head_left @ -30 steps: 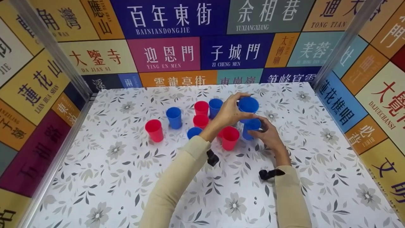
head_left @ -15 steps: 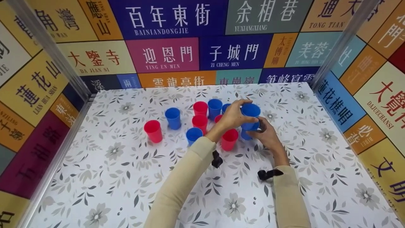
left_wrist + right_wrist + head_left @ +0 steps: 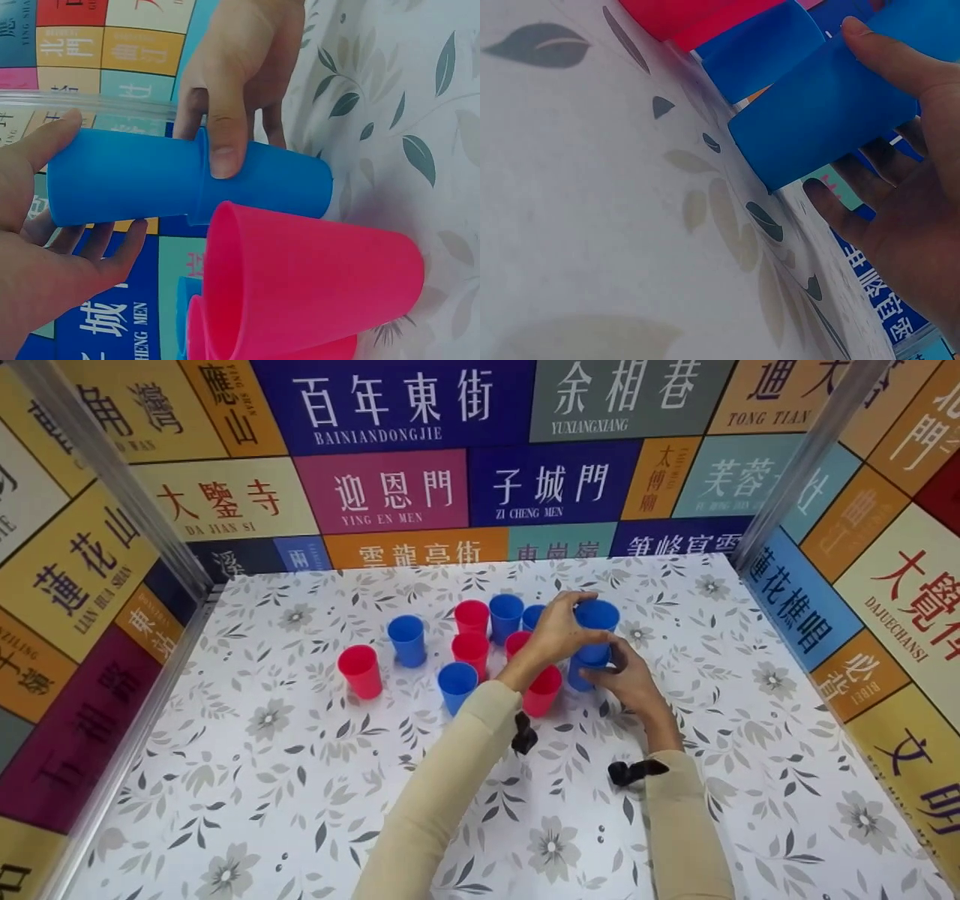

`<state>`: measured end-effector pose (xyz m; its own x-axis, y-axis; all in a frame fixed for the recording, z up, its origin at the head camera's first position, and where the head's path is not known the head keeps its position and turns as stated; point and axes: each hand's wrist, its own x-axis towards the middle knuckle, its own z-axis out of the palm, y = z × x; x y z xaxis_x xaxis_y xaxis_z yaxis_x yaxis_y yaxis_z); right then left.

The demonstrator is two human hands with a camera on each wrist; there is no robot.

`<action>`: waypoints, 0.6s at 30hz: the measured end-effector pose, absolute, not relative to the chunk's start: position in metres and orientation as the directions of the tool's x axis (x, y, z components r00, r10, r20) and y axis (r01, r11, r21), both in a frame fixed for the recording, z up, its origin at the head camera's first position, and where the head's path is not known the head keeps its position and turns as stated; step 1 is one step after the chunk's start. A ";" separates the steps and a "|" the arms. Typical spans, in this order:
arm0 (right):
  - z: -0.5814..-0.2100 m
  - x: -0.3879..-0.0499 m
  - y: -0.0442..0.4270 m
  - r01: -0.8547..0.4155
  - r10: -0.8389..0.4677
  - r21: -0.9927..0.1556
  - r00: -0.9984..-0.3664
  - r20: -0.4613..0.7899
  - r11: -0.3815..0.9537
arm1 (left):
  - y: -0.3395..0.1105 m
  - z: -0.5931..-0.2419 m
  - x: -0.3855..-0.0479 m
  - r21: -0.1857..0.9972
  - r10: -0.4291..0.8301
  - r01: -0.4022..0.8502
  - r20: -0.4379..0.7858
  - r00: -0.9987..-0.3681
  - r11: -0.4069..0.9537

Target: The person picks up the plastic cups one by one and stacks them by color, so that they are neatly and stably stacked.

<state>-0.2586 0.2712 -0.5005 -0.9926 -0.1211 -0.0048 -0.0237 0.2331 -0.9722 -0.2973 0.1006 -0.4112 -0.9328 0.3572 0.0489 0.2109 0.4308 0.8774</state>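
Note:
My left hand [image 3: 556, 631] grips an upper blue cup [image 3: 124, 176] by its sides near the rim. Below it, a second blue cup [image 3: 289, 180] stands upright, held between the thumb and fingers of my right hand [image 3: 636, 681]. The base of the upper cup sits inside the lower cup's mouth, with much of the upper cup still above that rim. In the right wrist view, the lower cup [image 3: 817, 112] rests on or just at the tabletop. A red cup [image 3: 315, 285] stands close beside this pair.
To the left are several loose upright cups, including a blue cup [image 3: 407, 641], a red cup [image 3: 361, 673] and another blue cup [image 3: 456, 690]. More red and blue cups cluster behind my left forearm. Sign-patterned panels [image 3: 390, 487] border the flowered tabletop [image 3: 247, 780].
My left hand has brought the upper blue cup down over the lower one, and its base has entered the lower cup's mouth. My right hand keeps its hold, shifting slightly.

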 end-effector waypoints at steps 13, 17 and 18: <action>-0.509 -0.264 0.273 -0.029 -0.115 -0.958 -0.993 -0.004 0.285 | 0.107 -0.429 -0.293 0.866 0.357 0.249 0.088 -0.930 0.433; -0.519 -0.270 0.277 -0.037 -0.110 -0.954 -0.994 0.005 0.299 | 0.105 -0.427 -0.288 0.858 0.380 0.279 0.108 -0.919 0.432; -0.518 -0.270 0.277 -0.036 -0.109 -0.956 -0.994 0.004 0.291 | 0.104 -0.425 -0.287 0.856 0.382 0.284 0.111 -0.918 0.432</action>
<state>-0.2700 0.2774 -0.5182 -0.9940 -0.1090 0.0042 -0.0360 0.2912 -0.9560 -0.2875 0.1043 -0.4252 -0.9175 0.3818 0.1113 0.2836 0.4320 0.8561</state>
